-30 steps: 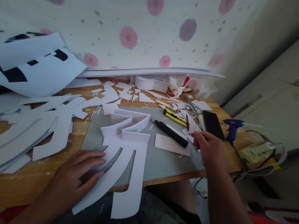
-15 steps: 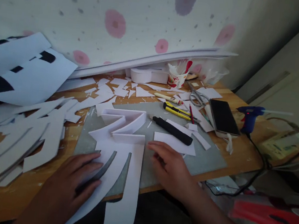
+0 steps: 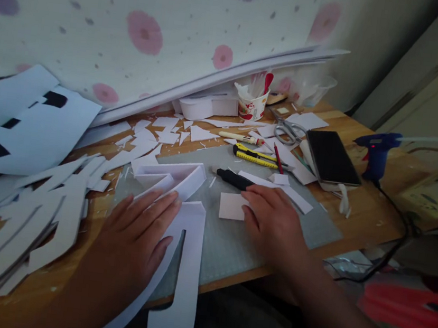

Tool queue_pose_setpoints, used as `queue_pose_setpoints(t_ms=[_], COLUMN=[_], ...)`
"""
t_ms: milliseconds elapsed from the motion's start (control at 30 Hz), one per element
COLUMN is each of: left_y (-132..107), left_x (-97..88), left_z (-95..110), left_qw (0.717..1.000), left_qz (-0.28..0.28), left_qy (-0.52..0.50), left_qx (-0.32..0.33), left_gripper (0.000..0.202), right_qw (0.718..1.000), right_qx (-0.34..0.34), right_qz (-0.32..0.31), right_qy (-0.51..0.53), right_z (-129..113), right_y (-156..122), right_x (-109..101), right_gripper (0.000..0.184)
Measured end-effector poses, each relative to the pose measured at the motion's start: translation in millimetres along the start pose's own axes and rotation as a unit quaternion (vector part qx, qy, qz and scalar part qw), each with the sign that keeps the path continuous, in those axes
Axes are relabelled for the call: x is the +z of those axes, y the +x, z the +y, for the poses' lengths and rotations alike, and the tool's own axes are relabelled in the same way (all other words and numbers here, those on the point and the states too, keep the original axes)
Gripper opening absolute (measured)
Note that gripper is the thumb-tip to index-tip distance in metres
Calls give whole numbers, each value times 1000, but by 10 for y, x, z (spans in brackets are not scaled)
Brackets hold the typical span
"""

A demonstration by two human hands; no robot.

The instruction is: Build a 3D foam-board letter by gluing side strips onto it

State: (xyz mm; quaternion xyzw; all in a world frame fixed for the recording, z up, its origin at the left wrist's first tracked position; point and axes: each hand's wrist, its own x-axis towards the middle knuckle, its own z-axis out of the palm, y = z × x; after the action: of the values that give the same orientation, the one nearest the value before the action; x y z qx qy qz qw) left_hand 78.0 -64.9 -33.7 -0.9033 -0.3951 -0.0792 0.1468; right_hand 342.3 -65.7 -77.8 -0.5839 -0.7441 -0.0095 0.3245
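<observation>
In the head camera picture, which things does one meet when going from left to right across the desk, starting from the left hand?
left hand → white paper rectangle → right hand → black phone → blue glue gun

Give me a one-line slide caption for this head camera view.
Left hand flat on a large white cut-out; right hand on a white card by a black knife.

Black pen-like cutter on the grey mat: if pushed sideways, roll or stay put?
The black cutter looks round and slim, so it would probably roll. It likely lifts stiff and light. The right hand covers one end, and the white card piece beside it might stop a roll.
</observation>
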Motion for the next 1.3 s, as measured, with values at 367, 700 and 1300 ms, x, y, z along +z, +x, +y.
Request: queue_pose_setpoints(t_ms=[367, 700, 1300], left_y=[31, -25, -73], left_x=[122, 112, 168], left_z=[17, -22, -25], left_qw=[1000, 999, 998], left_qz=[-21, -26, -37], left_qy=[9, -4, 34], left_qx=[6, -37, -41], left_gripper=[51, 52, 53], right_qw=[975, 789, 751], right_qx=[11, 250, 318], right_qz=[-182, -184, -145], right_qy=[-129, 530, 560], right_z=[63, -422, -841], right_y=[554, -320, -521], right_x=[-76, -247, 4], right_gripper=[19, 52, 51])
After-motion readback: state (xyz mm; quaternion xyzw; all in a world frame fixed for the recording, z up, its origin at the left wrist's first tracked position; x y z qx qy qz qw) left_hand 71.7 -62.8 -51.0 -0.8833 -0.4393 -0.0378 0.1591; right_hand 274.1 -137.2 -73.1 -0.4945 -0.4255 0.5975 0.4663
